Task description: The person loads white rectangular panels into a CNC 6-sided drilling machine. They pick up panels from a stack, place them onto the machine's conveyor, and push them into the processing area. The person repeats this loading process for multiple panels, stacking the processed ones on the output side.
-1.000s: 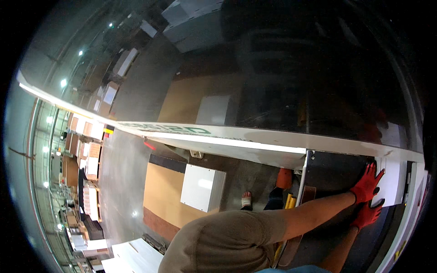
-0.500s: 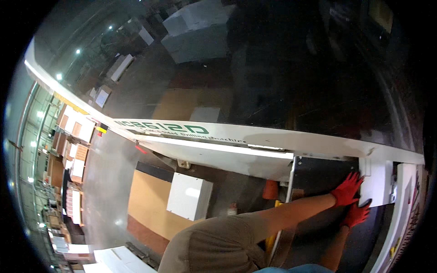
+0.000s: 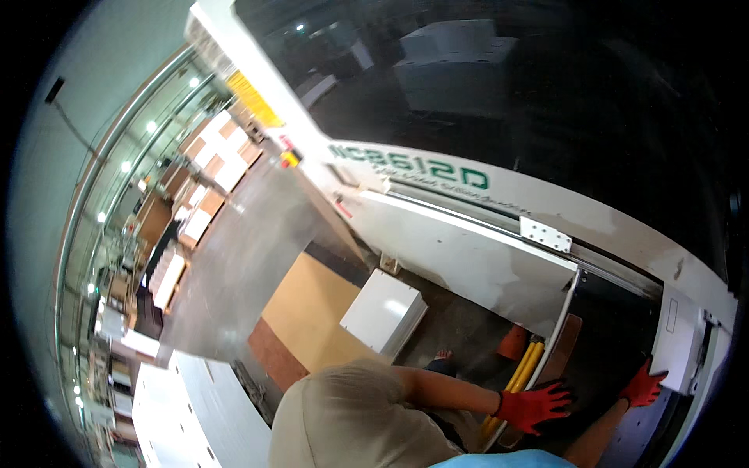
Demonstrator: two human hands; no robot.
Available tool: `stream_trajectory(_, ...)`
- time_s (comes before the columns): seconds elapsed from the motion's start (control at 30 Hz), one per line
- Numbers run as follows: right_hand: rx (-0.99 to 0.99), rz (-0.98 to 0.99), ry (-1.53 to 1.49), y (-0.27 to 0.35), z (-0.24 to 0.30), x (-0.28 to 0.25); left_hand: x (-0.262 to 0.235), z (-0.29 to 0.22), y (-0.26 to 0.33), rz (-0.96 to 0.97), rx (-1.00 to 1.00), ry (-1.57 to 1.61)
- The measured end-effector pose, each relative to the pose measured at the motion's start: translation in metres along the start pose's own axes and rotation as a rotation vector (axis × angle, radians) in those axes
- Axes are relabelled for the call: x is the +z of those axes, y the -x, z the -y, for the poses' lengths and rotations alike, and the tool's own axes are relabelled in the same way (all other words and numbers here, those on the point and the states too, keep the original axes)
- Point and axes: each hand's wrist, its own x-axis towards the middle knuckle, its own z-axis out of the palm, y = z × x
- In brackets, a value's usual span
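My left hand (image 3: 534,406), in a red glove with dark fingertips, is held over the black machine bed (image 3: 605,320), close to its left edge. Its fingers are spread and nothing is in them. A small white panel (image 3: 676,335) lies at the bed's right end, against the machine's guide rail. My right hand (image 3: 644,385), gloved the same way, touches the panel's near left corner with its fingers stretched out. It rests against the panel and does not grip it.
A white machine body with a dark window (image 3: 499,93) rises in front. Yellow pipes (image 3: 526,366) run beside the bed's left edge. On the floor to the left, stacked white panels (image 3: 381,310) sit on a brown board (image 3: 312,304). More white boards (image 3: 175,405) stand at lower left.
My left hand has come off the white panel and drawn back leftward over the bed. My right hand stays at the panel's near corner. The whole view has tilted and shifted left.
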Motion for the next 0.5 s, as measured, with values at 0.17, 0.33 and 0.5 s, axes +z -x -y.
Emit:
stream_trajectory(0.17, -0.011, 0.064, -0.147, -0.002, -0.01, 0.028, -0.017, -0.006, 0.027, -0.069, 0.024, -0.057)
stream_trajectory(0.33, -0.307, 0.059, 0.122, 0.049, 0.006, -0.031, -0.013, -0.006, 0.05, -0.126, 0.037, -0.051)
stream_trajectory(0.5, -0.569, 0.281, -0.071, 0.147, 0.017, -0.155, -0.01, -0.009, 0.06, -0.134, 0.069, -0.125)
